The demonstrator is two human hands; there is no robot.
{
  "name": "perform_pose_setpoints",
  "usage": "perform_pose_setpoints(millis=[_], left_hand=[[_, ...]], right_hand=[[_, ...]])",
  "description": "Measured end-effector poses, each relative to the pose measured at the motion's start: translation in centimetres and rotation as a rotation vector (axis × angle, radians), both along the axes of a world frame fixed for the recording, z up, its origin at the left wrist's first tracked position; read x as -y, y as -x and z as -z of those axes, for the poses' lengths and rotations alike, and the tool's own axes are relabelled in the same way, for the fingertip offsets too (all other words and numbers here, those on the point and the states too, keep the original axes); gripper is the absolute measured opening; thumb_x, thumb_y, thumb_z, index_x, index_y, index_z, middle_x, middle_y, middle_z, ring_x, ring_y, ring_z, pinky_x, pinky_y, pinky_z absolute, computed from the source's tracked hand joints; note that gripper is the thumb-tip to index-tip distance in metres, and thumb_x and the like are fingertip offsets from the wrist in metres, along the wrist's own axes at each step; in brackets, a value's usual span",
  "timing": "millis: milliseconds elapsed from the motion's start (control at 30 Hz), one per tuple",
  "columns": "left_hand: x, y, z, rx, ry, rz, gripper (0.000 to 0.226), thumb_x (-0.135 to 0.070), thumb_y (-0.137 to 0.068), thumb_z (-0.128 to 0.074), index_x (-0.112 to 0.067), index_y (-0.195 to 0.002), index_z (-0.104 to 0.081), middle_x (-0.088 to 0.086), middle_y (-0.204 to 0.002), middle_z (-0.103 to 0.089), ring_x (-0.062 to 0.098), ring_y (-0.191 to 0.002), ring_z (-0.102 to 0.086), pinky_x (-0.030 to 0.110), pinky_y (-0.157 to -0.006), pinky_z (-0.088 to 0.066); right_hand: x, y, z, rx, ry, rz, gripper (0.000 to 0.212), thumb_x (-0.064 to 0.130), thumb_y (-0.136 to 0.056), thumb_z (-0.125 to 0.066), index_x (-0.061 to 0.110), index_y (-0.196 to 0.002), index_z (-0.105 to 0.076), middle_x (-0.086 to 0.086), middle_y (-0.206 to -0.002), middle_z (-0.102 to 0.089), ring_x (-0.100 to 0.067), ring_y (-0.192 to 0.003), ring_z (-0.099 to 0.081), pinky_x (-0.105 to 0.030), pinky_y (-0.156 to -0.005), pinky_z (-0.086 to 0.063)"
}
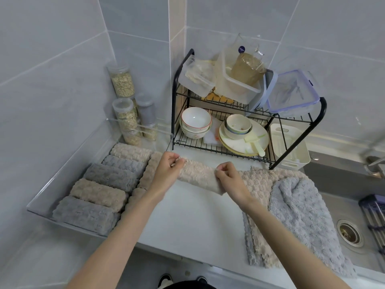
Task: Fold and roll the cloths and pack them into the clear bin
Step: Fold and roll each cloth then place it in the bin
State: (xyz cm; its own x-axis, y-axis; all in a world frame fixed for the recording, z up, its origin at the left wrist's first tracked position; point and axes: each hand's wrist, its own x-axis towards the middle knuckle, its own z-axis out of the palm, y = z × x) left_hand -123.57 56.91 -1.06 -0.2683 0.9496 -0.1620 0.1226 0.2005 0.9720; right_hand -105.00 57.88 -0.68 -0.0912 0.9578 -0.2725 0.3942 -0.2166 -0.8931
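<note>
With left hand (166, 170) and right hand (229, 180) we pinch the two ends of one beige cloth (199, 176) over the counter (187, 222), between the bin (68, 163), five rolls (100, 193) in its left row and others hidden by our left arm (129, 222), and one loose pile (295, 205).

The scene is lit evenly by soft, cool light from above. Faint, diffuse shadows are cast on the counter (187, 215) beneath the dish rack (173, 113). Pale reflections are carried on the clear bin (66, 170). Tile lines on the wall (52, 59) are bowed by wide-angle distortion, and detail is softened toward the edges.
</note>
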Motion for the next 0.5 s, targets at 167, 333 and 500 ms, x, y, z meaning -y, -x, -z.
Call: perform_pose_setpoints(millis=[167,333,500], left_hand=[[-0.3,5.1,-2.0,-0.047,-0.024,-0.080,0.015,-0.026,-0.094,-0.054,-0.020,-0.108,-0.052,-0.013,-0.098,-0.057,-0.002,-0.090,-0.053,0.014,-0.072,-0.040],[-1.0,11.3,-1.7,-0.133,-0.050,-0.209,0.022,-0.020,-0.096,-0.050,-0.009,-0.114,-0.058,0.000,-0.104,-0.062,0.008,-0.093,-0.056,0.012,-0.068,-0.041],[-2.1,17.3,0.3,-0.325,-0.049,-0.221,0.024,-0.011,-0.096,-0.049,-0.004,-0.115,-0.061,0.009,-0.110,-0.063,0.019,-0.103,-0.057,0.023,-0.084,-0.040]], right_hand=[[-1.1,4.5,-2.8,-0.037,-0.089,-0.146,0.005,0.018,-0.093,-0.049,0.021,-0.089,-0.049,0.008,-0.079,-0.049,-0.007,-0.070,-0.044,-0.015,-0.058,-0.036],[-2.7,10.3,-3.9,0.060,-0.221,-0.345,0.010,0.017,-0.093,-0.049,0.016,-0.103,-0.049,0.004,-0.087,-0.052,-0.011,-0.072,-0.047,-0.023,-0.065,-0.039],[-4.7,16.6,-3.3,0.210,-0.274,-0.475,0.015,0.014,-0.092,-0.050,0.009,-0.106,-0.049,-0.009,-0.091,-0.061,-0.019,-0.077,-0.053,-0.029,-0.065,-0.038]])
